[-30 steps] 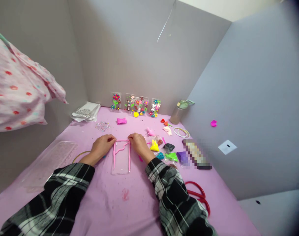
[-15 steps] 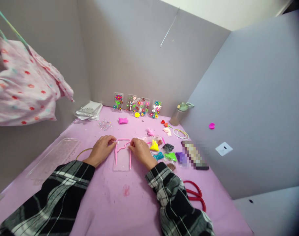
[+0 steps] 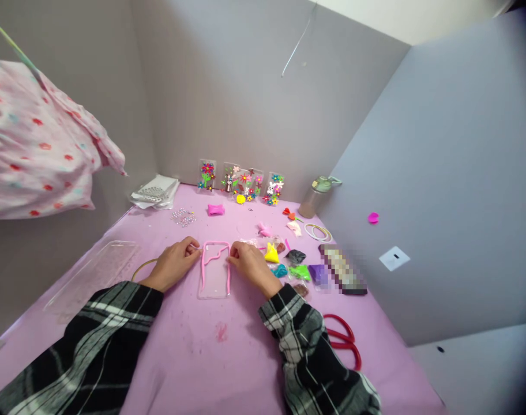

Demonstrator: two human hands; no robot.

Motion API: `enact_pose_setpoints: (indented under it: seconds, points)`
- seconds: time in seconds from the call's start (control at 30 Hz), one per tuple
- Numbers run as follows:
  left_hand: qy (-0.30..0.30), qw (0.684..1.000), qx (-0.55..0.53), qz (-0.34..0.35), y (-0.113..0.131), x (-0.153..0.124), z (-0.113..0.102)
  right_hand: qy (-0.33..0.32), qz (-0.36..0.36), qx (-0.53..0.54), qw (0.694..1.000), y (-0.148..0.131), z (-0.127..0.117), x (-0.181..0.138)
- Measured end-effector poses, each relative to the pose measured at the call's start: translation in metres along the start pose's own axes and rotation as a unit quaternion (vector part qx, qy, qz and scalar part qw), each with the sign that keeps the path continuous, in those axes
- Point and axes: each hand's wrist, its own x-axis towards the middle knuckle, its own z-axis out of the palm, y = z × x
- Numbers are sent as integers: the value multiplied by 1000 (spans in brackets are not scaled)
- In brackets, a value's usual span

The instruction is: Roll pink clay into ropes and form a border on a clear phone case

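A clear phone case (image 3: 214,279) lies flat on the purple table (image 3: 211,357), edged with a thin pink clay strip (image 3: 215,253). My left hand (image 3: 174,264) rests at the case's upper left corner, fingers curled and pinched against the strip. My right hand (image 3: 250,263) sits at the upper right corner, fingers also curled on the strip's edge. Both sleeves are black and white plaid. Small bags of coloured clay (image 3: 295,266) lie just right of my right hand.
Decorated phone cases (image 3: 239,183) lean on the back wall. A pink clay lump (image 3: 215,209), rhinestones (image 3: 183,217), a clear tray (image 3: 92,276), a bottle (image 3: 315,196), rings (image 3: 318,231), red scissors (image 3: 343,340) and a blurred box (image 3: 343,270) lie around. Pink cloth (image 3: 33,150) hangs left.
Both hands have shifted slightly along the top corners of the case. The view has tilted a little; the pink strip keeps its shape.
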Motion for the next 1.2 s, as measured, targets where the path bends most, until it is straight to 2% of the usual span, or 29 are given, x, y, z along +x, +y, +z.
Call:
enact_pose_setpoints:
  seconds: [0.5, 0.6, 0.8, 1.2]
  points:
    - [-12, 1000, -15, -2, 4, -3, -3, -40, -1, 35, 999, 5, -4, -4]
    - [-37, 999, -28, -6, 8, -6, -9, -58, -4, 48, 997, 4, -6, -10]
    - [-133, 989, -66, -17, 8, -13, -16, -77, -10, 82, 994, 1, -5, -13]
    - [-174, 979, -102, -10, 0, -15, -7, -97, -20, 115, 988, 2, -7, -14]
